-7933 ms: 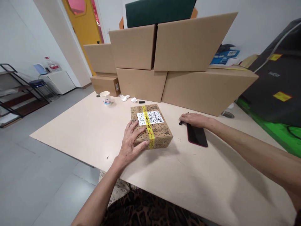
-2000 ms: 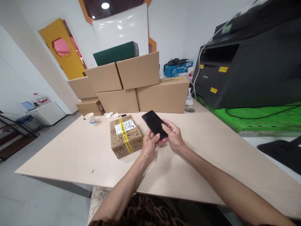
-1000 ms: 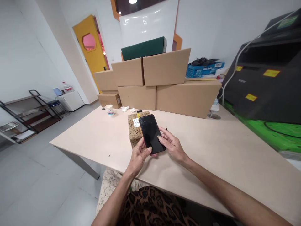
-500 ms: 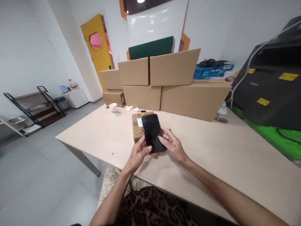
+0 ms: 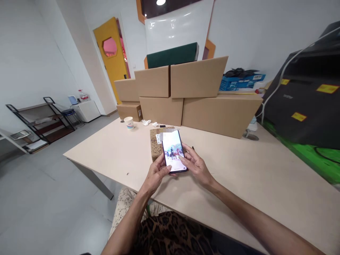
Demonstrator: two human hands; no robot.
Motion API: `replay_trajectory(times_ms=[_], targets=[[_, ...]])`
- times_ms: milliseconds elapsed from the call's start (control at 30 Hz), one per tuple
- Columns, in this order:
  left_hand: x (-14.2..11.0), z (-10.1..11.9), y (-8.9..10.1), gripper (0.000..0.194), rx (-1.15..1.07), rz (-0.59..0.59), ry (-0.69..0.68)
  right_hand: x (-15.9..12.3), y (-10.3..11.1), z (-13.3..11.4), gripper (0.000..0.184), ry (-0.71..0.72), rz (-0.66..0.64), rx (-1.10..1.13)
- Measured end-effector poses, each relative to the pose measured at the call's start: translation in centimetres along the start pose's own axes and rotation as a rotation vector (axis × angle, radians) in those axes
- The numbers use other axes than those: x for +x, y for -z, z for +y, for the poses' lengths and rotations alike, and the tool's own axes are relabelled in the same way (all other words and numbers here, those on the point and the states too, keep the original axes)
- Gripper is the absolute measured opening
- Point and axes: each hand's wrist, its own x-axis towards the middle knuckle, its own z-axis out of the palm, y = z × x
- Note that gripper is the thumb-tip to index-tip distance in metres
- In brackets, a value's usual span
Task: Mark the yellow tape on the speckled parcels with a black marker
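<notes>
A smartphone (image 5: 173,147) with a lit screen is held upright and tilted above the front of the table. Its screen shows a bright picture with riders or horses; the top part is blurred. My left hand (image 5: 157,173) grips the lower left edge, thumb on the lower corner of the screen. Along the right edge, my right hand (image 5: 197,164) holds the phone, its thumb over the screen. Just behind the phone sits a small speckled cardboard box (image 5: 155,148) with a white label, partly hidden by it.
Several large cardboard boxes (image 5: 204,115) are stacked along the table's back, with a dark green box (image 5: 172,55) on top. A paper cup (image 5: 129,123) and crumpled tissues (image 5: 146,122) stand at the back left. Right of the table is a large black object (image 5: 308,92) with yellow labels.
The phone's screen has gone from black to lit, showing a picture. Both hands keep the same grip, and the view has shifted slightly.
</notes>
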Motion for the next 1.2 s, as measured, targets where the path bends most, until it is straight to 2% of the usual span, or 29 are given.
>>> replay_trajectory(times_ms=[267,333,467,567,700,833,967,1100,1200], targets=[[0.2,0.2,-0.4,0.071,-0.014,-0.022,0.0,-0.9,0.6,-0.6,0.087,-0.071,-0.076,0.091],[0.3,0.3,-0.9,0.072,-0.021,-0.044,0.012,-1.2,0.9,-0.8,0.079,-0.123,-0.031,0.121],[0.6,0.1,-1.8,0.079,-0.014,-0.091,0.02,-2.2,2.3,-1.5,0.069,-0.214,0.142,0.236],[0.3,-0.3,-1.7,0.087,0.004,-0.052,0.027,-2.8,4.5,-2.0,0.065,-0.23,0.281,0.271],[-0.5,-0.1,-0.8,0.085,0.034,0.003,0.043,-3.1,9.1,-1.6,0.057,-0.216,0.506,0.198],[-1.0,0.6,-0.1,0.083,0.07,0.034,0.019,-3.0,13.8,-0.2,0.037,-0.313,0.647,0.088],[-1.4,1.2,0.3,0.078,0.098,0.046,0.0,-3.0,16.4,0.4,0.033,-0.372,0.679,0.014],[-1.7,1.1,0.8,0.074,0.116,0.064,-0.004,-3.1,17.1,0.4,0.039,-0.412,0.626,-0.145],[-2.1,1.1,1.2,0.073,0.132,0.096,0.012,-3.3,17.4,0.3,0.051,-0.431,0.617,-0.323]])
